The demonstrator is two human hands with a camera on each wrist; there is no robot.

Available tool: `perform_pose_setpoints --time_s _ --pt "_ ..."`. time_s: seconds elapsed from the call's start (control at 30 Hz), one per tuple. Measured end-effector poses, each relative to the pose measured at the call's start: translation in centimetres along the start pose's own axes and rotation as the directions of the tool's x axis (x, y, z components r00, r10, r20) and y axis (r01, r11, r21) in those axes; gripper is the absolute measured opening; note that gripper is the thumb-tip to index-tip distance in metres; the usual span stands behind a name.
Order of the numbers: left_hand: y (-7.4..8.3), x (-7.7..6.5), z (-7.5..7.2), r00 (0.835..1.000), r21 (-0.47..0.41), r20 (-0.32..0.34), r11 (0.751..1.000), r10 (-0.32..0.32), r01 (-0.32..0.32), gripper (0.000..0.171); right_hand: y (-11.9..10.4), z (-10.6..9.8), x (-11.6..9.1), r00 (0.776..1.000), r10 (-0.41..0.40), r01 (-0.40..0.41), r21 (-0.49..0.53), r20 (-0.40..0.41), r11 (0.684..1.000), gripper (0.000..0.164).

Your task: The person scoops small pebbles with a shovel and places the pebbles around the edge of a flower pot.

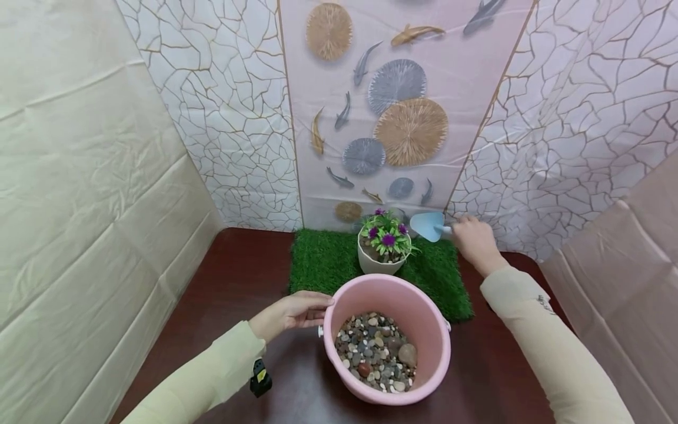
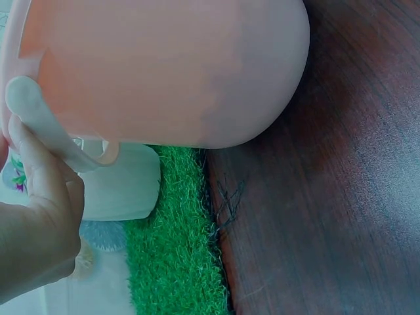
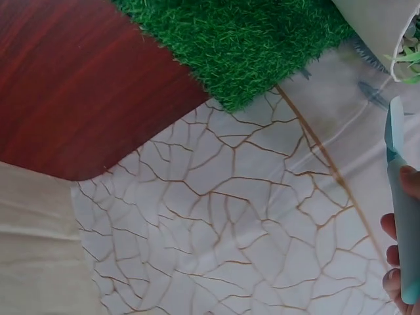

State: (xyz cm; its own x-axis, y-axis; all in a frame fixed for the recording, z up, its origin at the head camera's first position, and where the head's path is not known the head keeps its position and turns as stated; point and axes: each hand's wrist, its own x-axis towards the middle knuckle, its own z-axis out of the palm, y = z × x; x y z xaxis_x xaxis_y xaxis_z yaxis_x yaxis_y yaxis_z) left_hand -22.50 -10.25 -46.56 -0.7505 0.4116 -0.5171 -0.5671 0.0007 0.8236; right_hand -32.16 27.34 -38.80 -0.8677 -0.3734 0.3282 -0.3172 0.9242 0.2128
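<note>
A pink bucket (image 1: 426, 321) holds mixed pebbles (image 1: 371, 347). My left hand (image 1: 296, 310) grips its left rim, thumb on top; in the left wrist view the fingers lie by the pale bucket handle (image 2: 52, 131). My right hand (image 1: 475, 238) is raised at the back right, fingers curled round the grip of a light blue trowel (image 1: 429, 226). Its blade points left toward a white flowerpot (image 1: 378, 266), and no stones show on the blade. Purple flowers (image 1: 388, 240) with green leaves stand in the pot, with soil and small stones around them.
Beneath the pot lies a green artificial grass mat (image 1: 325, 253), at the back of a dark reddish-brown table (image 1: 238, 265). Patterned cloth (image 1: 238, 118) hangs behind it, and beige cloth walls (image 1: 106, 235) stand on both sides.
</note>
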Motion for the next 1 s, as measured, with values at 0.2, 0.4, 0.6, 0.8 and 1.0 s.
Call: perform_pose_setpoints --time_s 0.2,0.4,0.6,0.8,1.0 --pt "0.3 0.0 0.0 1.000 -0.001 -0.014 1.000 -0.019 0.019 0.040 0.9 -0.2 -1.3 0.998 0.051 -0.049 0.101 -0.020 0.994 0.018" --pt "0.1 0.2 -0.1 1.000 -0.005 -0.010 1.000 -0.021 0.021 0.038 1.5 -0.3 -2.3 0.996 0.080 -0.071 0.155 -0.050 0.985 0.018" --pt "-0.3 0.2 -0.1 1.000 -0.010 -0.007 1.000 0.001 -0.001 0.029 1.2 -1.6 -3.1 0.994 0.089 -0.075 0.206 -0.059 0.976 0.020" --pt "-0.3 0.3 0.0 1.000 -0.015 -0.001 1.000 -0.004 0.004 0.027 -0.2 -3.5 -4.2 0.993 0.040 -0.011 0.249 -0.113 0.968 0.015" --pt "-0.1 0.1 0.0 1.000 -0.011 -0.017 1.000 -0.023 0.023 0.037 -2.2 -5.1 -4.9 0.989 -0.046 0.084 0.274 -0.143 0.958 0.013"
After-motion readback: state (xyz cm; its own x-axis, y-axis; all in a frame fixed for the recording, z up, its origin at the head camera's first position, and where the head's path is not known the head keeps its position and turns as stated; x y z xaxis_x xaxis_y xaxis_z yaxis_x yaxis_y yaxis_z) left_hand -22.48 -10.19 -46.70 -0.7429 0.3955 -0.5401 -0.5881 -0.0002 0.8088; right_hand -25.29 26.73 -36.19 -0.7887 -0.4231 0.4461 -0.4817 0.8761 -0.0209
